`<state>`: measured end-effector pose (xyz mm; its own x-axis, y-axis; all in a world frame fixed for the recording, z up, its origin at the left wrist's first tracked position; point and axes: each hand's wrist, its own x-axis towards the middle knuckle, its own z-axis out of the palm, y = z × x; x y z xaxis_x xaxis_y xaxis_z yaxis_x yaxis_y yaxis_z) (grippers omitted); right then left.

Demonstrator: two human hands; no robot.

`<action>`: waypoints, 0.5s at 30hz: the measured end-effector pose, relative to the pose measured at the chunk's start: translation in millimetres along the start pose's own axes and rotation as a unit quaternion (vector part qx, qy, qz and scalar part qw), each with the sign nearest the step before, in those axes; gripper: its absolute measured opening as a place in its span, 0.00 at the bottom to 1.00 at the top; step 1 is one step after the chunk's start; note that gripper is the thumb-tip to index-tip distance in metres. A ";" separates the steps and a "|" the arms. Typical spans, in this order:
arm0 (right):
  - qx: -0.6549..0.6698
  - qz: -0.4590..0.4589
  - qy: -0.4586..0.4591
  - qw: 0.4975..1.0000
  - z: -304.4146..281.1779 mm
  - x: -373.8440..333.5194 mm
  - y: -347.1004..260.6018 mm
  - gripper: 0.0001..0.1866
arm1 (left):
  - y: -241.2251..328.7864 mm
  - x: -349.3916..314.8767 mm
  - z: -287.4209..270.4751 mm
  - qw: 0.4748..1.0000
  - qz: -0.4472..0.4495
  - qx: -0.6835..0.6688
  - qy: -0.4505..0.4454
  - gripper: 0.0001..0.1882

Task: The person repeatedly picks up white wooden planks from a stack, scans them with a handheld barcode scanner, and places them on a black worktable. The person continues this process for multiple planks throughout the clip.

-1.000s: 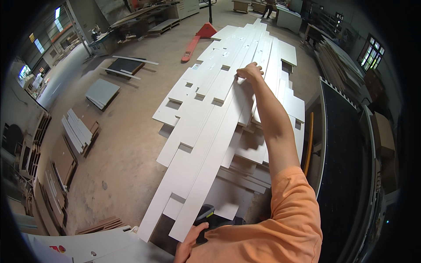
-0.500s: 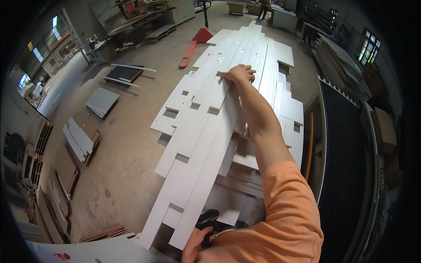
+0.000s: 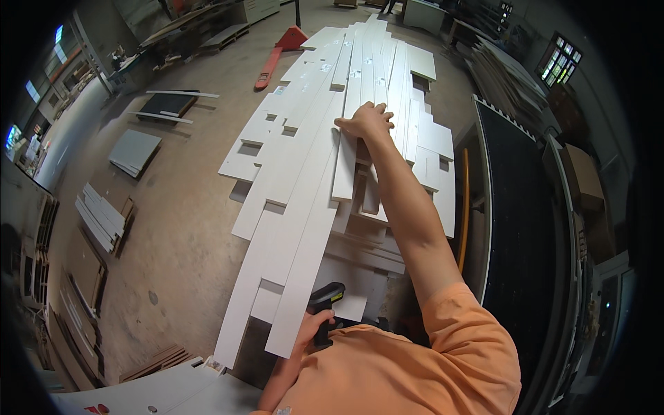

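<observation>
The short board (image 3: 346, 162) lies lengthwise near the middle of a long stack of white boards (image 3: 297, 159), its near end overlapping the right edge of the board to its left. Its far part is hard to follow: the right grip (image 3: 368, 123) covers it, and beyond that pale edges run together with glare. The stack's boards lie staggered, with notches between their ends; whatever bears them is hidden beneath.

The right grip is palm down, thumb out to the left at the board's left edge, fingers spread and bent to the right. The undersides of the fingers are out of sight, so I cannot tell whether it clasps the board or only rests on it. The right arm reaches far forward, nearly straight, from an orange sleeve (image 3: 460, 311), hiding part of the stack's right side.

The left grip (image 3: 315, 325) is low, close to the body, closed around the handle of a black scanner (image 3: 328, 296), thumb showing; the boards conceal some of it.

Right of the stack stand an orange bar (image 3: 464, 207) and a long black surface (image 3: 519, 207). Beyond, on the floor (image 3: 180, 221), is a red pallet truck (image 3: 294, 40), its handle cut off above. At the top edge only another person's legs (image 3: 389, 7) show, dark and indistinct.
</observation>
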<state>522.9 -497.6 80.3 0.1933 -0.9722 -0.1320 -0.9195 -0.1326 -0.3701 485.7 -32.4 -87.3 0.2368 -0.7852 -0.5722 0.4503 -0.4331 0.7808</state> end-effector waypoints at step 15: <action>0.003 0.163 0.022 0.986 -7.4 0.7 -22.3 0.66 | -18.0 -46.4 -15.9 0.996 -0.045 0.012 -0.075 0.09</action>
<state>541.0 -496.7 95.2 -0.1273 -0.9706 -0.2041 -0.9280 0.1892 -0.3210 480.3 18.9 -78.8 0.0635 -0.7995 -0.5973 0.4426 -0.5138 0.7349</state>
